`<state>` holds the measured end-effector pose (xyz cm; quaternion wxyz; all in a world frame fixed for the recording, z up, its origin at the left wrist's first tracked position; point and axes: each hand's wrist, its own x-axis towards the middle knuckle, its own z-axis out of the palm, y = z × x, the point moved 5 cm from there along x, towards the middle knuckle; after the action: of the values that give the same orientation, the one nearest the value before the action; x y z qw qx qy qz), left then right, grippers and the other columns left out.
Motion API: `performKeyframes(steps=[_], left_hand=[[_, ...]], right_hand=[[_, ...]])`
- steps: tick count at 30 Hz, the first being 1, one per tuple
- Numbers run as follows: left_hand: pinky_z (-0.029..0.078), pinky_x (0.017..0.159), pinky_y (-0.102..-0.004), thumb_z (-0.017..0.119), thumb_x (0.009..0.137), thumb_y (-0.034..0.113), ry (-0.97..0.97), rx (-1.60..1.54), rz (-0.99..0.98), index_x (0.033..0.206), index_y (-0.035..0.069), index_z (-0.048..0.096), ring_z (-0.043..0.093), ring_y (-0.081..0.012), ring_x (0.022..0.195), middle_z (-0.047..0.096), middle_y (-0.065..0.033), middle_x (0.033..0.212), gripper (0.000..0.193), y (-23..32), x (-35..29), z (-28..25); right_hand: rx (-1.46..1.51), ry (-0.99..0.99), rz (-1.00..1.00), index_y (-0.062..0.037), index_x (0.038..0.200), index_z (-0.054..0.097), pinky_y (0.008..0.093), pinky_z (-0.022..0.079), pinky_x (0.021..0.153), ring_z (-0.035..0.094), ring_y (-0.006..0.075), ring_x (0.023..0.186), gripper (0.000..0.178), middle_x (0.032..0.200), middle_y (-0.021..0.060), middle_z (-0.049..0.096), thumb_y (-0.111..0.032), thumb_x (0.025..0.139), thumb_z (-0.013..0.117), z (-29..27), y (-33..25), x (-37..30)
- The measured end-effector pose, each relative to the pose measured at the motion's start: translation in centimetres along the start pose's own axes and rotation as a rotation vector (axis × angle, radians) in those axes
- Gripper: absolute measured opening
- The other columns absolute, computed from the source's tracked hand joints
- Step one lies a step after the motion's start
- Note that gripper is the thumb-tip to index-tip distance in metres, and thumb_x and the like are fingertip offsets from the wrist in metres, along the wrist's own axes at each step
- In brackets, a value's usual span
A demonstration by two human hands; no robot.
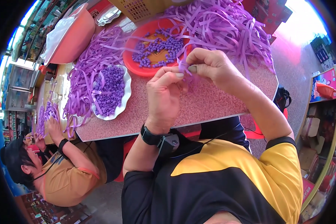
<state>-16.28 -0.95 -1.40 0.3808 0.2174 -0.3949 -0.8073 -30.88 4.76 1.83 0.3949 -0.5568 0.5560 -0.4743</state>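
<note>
Both of my hands meet above the front edge of a red round tray [128,63] that holds small purple beads [164,46]. A light purple ribbon [183,66] is pinched between them, bunched or looped at the fingertips. My left hand [163,95] is closed with thumb and forefinger on the ribbon from the left. From the right, my right hand [214,70] also grips it between thumb and fingers. Whether a bead sits on the ribbon there is hidden by the fingers. Left of my hands, a white wavy-edged dish [127,86] is heaped with purple beads.
Purple ribbons pile up at the back right [227,30] and left [82,71] of the pink speckled table [145,125]. A pink basin [72,37] and a yellow basket [138,9] stand behind. At left, another person [69,171] handles purple ribbons. Shelves [313,149] line the right.
</note>
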Motion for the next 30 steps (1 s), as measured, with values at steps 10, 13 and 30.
performKeyframes(steps=[10, 13, 30], left_hand=[[0.049, 0.059, -0.0284, 0.054, 0.094, 0.006, -0.163, -0.154, -0.173, 0.103, -0.001, 0.062, 0.065, -0.0192, 0.076, 0.069, -0.0128, 0.092, 0.015, 0.4, 0.3, 0.3], [0.049, 0.058, -0.0273, 0.054, 0.094, 0.007, -0.087, -0.015, -0.196, 0.105, 0.000, 0.063, 0.067, -0.0193, 0.078, 0.068, -0.0124, 0.092, 0.015, 0.2, 0.4, -0.3], [0.046, 0.052, -0.0277, 0.050, 0.086, 0.003, -0.202, -0.194, -0.188, 0.086, 0.002, 0.055, 0.060, -0.0223, 0.077, 0.059, -0.0136, 0.084, 0.005, 0.5, 0.4, -1.2]], right_hand=[[-0.257, 0.114, -0.242, -0.0018, 0.099, 0.063, 0.0361, 0.052, 0.068, 0.068, 0.0251, 0.073, 0.010, 0.076, 0.0129, 0.068, -0.006, 0.089, 0.064, -0.1, -0.8, -0.1], [-0.317, 0.131, -0.293, -0.0028, 0.099, 0.062, 0.0393, 0.052, 0.066, 0.069, 0.0309, 0.075, 0.011, 0.077, 0.0150, 0.068, -0.006, 0.089, 0.063, 0.1, -1.0, -0.2], [-0.337, 0.086, -0.332, -0.0009, 0.098, 0.060, 0.0325, 0.051, 0.068, 0.067, 0.0269, 0.074, 0.012, 0.079, 0.0126, 0.066, 0.002, 0.087, 0.064, 0.7, -1.1, -0.5]])
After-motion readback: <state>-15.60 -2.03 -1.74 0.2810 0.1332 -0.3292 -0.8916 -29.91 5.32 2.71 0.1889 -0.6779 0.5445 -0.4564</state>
